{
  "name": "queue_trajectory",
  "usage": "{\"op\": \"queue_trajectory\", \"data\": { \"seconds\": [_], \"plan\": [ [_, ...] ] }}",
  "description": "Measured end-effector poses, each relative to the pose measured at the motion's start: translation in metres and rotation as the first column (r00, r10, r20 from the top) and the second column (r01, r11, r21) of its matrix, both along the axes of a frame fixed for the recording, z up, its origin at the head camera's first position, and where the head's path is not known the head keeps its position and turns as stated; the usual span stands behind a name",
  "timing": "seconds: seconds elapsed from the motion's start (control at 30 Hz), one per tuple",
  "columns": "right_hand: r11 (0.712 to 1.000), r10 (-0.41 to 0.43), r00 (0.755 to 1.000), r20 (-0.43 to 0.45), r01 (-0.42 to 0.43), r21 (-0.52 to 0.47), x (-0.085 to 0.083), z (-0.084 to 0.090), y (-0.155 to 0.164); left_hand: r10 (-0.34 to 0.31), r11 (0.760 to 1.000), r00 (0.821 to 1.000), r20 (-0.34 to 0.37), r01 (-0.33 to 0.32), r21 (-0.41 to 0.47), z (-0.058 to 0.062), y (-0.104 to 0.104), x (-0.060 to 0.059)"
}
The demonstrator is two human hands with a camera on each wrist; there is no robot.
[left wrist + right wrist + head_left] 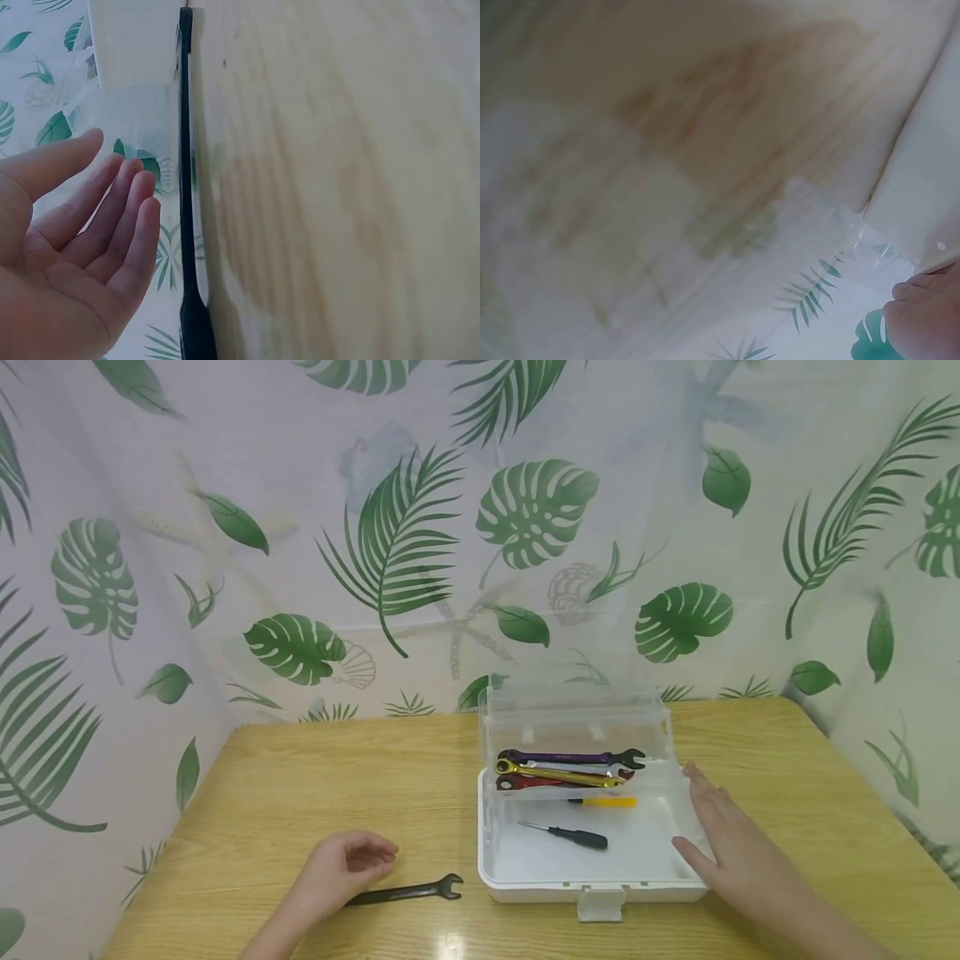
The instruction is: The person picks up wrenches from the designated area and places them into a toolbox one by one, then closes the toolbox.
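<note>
A black open-ended wrench (pixel 411 891) lies on the table by my left hand (pixel 341 870). The left wrist view shows that hand (pixel 82 255) with its fingers loosely bent and nothing in them, beside the wrench's shaft (pixel 187 172). My right hand (pixel 738 852) rests at the right side of a white toolbox (pixel 525 893), fingers stretched along its edge and thumb over the rim. Part of the right hand (pixel 930 315) shows against the box wall (pixel 922 165) in the right wrist view. Inside the box lie a black-handled screwdriver (pixel 581 837) and a yellow-handled tool (pixel 609 802).
The toolbox's clear lid (pixel 577 702) stands raised at the back. A clear tray (pixel 540 792) above the box holds several wrenches, among them a purple wrench (pixel 562 758) and a gold wrench (pixel 558 772). A latch (pixel 601 905) hangs at the front. Leaf-patterned cloth (pixel 420 610) surrounds the wooden table (pixel 337 777).
</note>
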State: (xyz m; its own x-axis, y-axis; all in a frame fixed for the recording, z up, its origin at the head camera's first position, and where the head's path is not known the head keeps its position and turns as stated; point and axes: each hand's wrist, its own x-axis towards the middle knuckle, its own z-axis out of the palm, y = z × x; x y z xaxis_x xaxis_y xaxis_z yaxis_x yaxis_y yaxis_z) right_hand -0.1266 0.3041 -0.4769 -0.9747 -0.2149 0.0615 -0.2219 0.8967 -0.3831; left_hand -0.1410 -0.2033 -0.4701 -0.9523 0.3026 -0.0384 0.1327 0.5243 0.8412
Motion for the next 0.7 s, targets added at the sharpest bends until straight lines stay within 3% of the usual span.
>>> {"op": "queue_trajectory", "data": {
  "seconds": [0.47,0.7],
  "plan": [
    [1.0,0.008,0.999,-0.033,-0.008,-0.002,-0.001,0.0,0.001,-0.06,0.998,0.997,0.051,0.06,-0.001,-0.014,0.0,0.004],
    [1.0,0.013,0.999,-0.043,-0.013,-0.002,-0.001,-0.002,0.001,-0.088,0.995,0.996,0.01,0.089,-0.052,-0.02,0.001,0.007]
  ]
}}
